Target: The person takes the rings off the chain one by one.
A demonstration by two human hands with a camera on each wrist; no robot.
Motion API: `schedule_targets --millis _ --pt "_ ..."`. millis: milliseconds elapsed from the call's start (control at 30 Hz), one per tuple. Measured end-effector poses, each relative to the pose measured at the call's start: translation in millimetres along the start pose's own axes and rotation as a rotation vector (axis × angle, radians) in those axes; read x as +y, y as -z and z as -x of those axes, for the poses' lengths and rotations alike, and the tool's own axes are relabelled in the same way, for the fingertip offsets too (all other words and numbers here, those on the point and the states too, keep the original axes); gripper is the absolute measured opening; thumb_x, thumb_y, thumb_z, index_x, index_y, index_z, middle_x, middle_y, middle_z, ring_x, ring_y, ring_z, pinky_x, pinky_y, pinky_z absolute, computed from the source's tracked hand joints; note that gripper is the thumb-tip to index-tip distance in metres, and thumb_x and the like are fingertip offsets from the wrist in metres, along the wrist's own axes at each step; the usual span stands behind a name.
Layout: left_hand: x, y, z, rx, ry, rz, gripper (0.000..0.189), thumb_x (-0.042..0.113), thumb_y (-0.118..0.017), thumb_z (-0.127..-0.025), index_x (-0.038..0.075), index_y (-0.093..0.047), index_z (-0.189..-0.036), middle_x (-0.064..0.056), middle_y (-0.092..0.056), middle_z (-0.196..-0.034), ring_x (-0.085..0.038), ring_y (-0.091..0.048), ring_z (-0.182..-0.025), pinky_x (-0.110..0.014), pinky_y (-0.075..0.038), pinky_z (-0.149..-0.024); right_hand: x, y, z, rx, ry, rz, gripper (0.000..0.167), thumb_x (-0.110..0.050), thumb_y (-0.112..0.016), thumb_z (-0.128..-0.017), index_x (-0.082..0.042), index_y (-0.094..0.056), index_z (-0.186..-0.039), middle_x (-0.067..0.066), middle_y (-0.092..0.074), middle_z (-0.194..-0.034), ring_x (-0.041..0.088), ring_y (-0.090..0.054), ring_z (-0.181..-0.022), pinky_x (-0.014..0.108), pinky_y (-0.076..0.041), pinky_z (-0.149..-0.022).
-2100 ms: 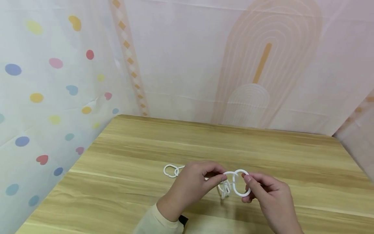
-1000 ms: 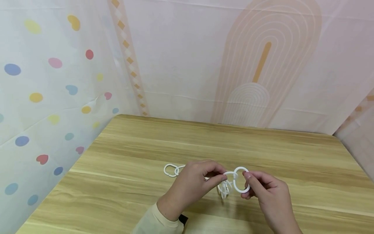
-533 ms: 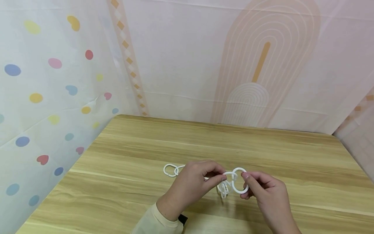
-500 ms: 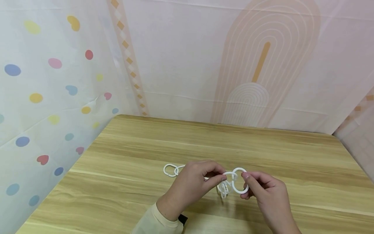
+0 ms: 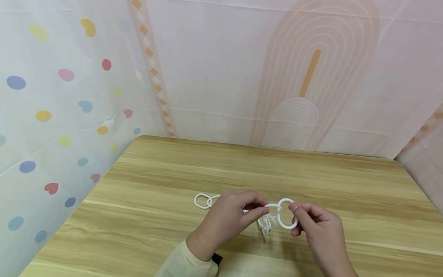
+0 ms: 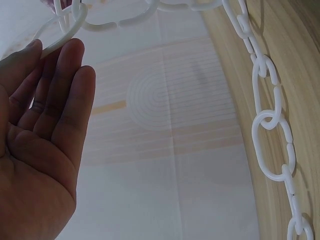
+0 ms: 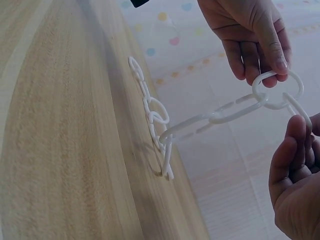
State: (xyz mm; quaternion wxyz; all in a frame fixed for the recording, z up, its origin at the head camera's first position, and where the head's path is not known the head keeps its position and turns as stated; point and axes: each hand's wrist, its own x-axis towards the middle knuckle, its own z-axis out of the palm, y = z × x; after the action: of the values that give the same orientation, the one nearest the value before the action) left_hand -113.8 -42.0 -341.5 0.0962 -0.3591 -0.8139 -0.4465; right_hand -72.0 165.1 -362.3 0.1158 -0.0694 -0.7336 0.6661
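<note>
A white plastic chain (image 6: 270, 145) of oval links, each with a small split in its side, runs between the hands and down to the table. My left hand (image 5: 235, 211) pinches one link (image 7: 256, 90) between thumb and fingertips above the tabletop. Close on its right, my right hand (image 5: 318, 227) pinches the end link (image 5: 279, 221), which is hooked through the left hand's link and held upright. Further links (image 7: 235, 116) hang from the left hand's link to the table. In the head view, the left hand hides part of the chain.
The wood-grain table (image 5: 155, 238) carries the rest of the chain, whose far end link (image 5: 199, 202) lies left of the left hand. Patterned cloth (image 5: 221, 77) hangs behind the table, and dotted cloth (image 5: 69, 154) along its left side.
The right hand and its link have shifted slightly, a little left and then back right, and sit a touch higher than at first. The left hand stays in place, still pinching its link.
</note>
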Motion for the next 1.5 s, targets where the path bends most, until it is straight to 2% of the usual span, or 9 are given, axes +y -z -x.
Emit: schedule_targets --millis 1500 --pt "1.5 1.5 0.4 -0.005 -0.002 -0.011 0.005 0.016 -0.075 -0.091 0.011 -0.073 -0.092 0.005 -0.073 -0.087 0.003 -0.062 -0.078 -0.016 -0.053 -0.076 1.9 -0.2 -1.0 0.036 0.003 -0.025 0.023 -0.02 -0.074 -0.093 0.002 -0.074 -0.089 0.007 -0.063 -0.067 0.018 -0.061 -0.053 0.025 -0.053 -0.058"
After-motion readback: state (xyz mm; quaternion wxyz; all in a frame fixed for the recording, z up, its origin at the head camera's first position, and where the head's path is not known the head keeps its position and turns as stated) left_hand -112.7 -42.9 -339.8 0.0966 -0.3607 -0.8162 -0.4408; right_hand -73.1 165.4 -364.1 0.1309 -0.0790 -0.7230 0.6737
